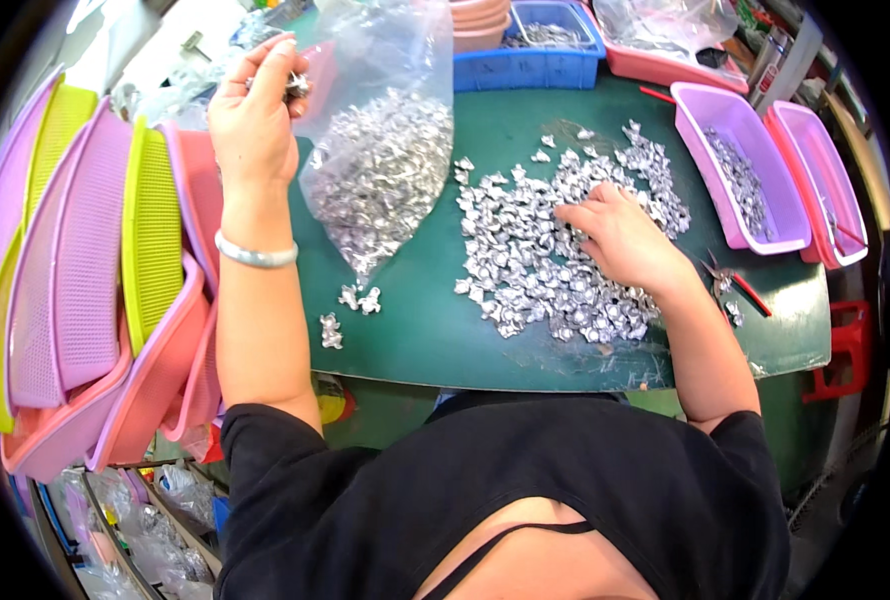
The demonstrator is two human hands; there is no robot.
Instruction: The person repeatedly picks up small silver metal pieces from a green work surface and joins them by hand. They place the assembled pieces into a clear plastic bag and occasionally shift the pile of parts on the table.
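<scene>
My left hand (257,115) is raised at the upper left beside a clear plastic bag, its fingers closed around a few small silver metal pieces (296,87). The bag (380,170) lies on the green table, filled with many more such pieces. My right hand (620,232) reaches down onto a spread pile of small silver metal castings (525,255); its fingertips are among them, and whether they pinch one cannot be made out. A few loose castings (360,298) lie below the bag's lower tip.
Stacked purple, green and pink plastic baskets (90,240) crowd the left side. A purple tray (740,190) of metal parts and a pink tray (815,180) sit at the right. Red-handled pliers (750,293) lie near my right forearm. A blue bin (530,65) stands at the back.
</scene>
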